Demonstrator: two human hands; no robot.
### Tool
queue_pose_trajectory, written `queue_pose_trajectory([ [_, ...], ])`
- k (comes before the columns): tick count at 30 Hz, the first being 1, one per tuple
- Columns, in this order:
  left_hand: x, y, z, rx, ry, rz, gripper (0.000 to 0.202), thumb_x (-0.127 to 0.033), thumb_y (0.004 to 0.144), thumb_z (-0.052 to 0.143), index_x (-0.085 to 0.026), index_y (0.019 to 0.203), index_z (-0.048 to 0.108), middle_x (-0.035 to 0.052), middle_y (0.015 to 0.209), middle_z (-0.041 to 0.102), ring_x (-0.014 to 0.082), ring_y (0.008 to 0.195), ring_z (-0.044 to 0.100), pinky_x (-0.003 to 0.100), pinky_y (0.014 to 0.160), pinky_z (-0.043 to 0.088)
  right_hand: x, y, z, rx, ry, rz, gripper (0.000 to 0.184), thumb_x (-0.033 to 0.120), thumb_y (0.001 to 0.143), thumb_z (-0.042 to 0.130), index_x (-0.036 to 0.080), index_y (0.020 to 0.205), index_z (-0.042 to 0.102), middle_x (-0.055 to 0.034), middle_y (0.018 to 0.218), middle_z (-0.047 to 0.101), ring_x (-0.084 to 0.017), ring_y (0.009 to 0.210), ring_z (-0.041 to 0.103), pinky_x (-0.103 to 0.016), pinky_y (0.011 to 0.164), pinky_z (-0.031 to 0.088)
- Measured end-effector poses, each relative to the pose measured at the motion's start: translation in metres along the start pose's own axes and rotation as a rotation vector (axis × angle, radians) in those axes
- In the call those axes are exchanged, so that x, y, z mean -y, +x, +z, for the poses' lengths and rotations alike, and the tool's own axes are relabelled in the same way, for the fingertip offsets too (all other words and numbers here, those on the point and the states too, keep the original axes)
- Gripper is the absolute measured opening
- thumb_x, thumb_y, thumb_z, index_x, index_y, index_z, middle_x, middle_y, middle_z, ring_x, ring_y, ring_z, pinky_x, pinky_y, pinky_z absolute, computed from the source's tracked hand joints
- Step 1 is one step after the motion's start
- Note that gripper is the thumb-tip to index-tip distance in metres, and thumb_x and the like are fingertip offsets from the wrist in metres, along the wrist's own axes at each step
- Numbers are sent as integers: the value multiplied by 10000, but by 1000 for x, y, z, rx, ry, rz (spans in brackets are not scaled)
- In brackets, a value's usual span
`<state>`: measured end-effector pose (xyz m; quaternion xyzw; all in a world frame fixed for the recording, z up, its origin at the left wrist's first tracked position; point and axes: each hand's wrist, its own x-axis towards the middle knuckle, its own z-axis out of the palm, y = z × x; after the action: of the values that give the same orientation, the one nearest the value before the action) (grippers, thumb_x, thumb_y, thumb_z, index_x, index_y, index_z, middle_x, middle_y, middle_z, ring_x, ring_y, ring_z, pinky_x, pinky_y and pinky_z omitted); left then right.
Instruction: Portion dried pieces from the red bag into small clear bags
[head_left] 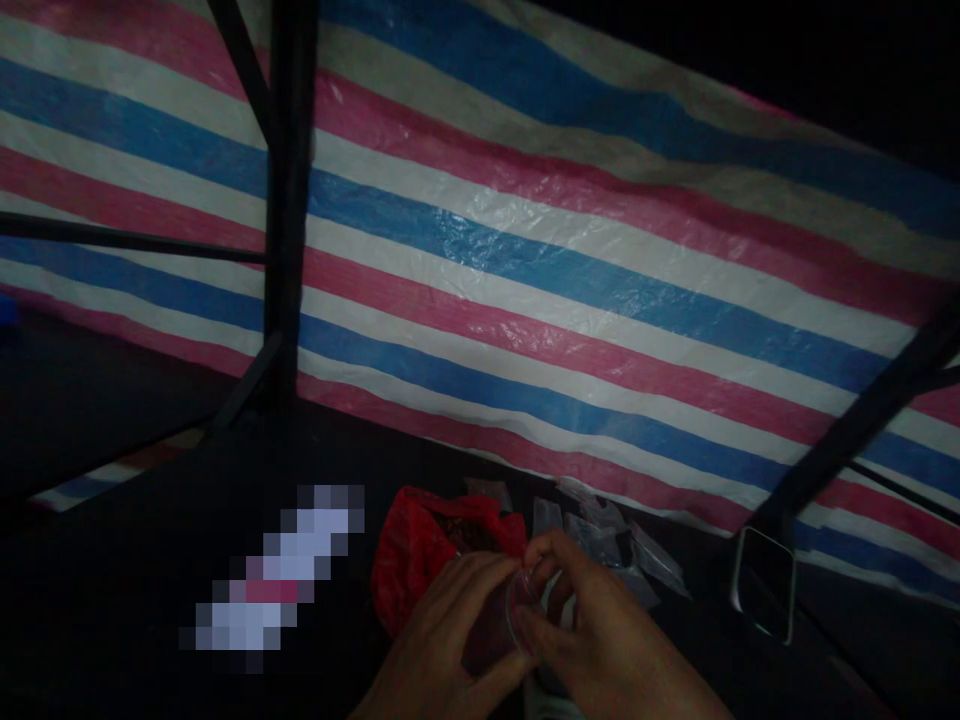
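Low in the head view, both hands are on a small clear zip bag [495, 628] with a reddish line along its edge. My left hand [442, 630] is closed around the bag's left side, its thumb below and its fingers above. On the other side my right hand [600, 625] pinches the bag's edge with bent fingers. A red plastic bag [409, 560] lies open just behind my left hand, with dark brownish loose contents [465, 532] inside. Several small clear plastic bags [596, 535] are scattered on the dark surface beyond my right hand.
A phone-like device [765, 585] with a dark screen leans at the right by a dark pole [840, 440]. A striped plastic sheet [562, 300] hangs behind. Another dark post [285, 200] stands at the left. A pixelated pale patch [277, 575] covers something on the dark surface.
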<state>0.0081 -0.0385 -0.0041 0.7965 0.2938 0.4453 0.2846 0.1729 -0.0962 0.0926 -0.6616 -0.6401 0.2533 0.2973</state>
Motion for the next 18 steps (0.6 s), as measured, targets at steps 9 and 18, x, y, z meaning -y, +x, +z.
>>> queue_pose_trajectory([
  [9, 8, -6, -2, -11, -77, 43, 224, -351, 1036, 565, -309, 1150, 753, 36, 1141, 838, 201, 1045, 798, 300, 1000, 620, 21, 3, -14, 39, 158, -117, 473, 282, 864, 708, 306, 1329, 623, -21, 1228, 702, -194, 1100, 662, -313, 974, 514],
  [18, 13, -6, -39, -304, 90, -588, 542, -591, 945, 593, -238, 1355, 571, 150, 1237, 773, 347, 1036, 805, 463, 836, 652, 20, 69, 43, 111, -372, -124, 282, 84, 913, 626, 195, 1133, 763, -109, 1207, 787, -252, 1131, 741, -335, 953, 537],
])
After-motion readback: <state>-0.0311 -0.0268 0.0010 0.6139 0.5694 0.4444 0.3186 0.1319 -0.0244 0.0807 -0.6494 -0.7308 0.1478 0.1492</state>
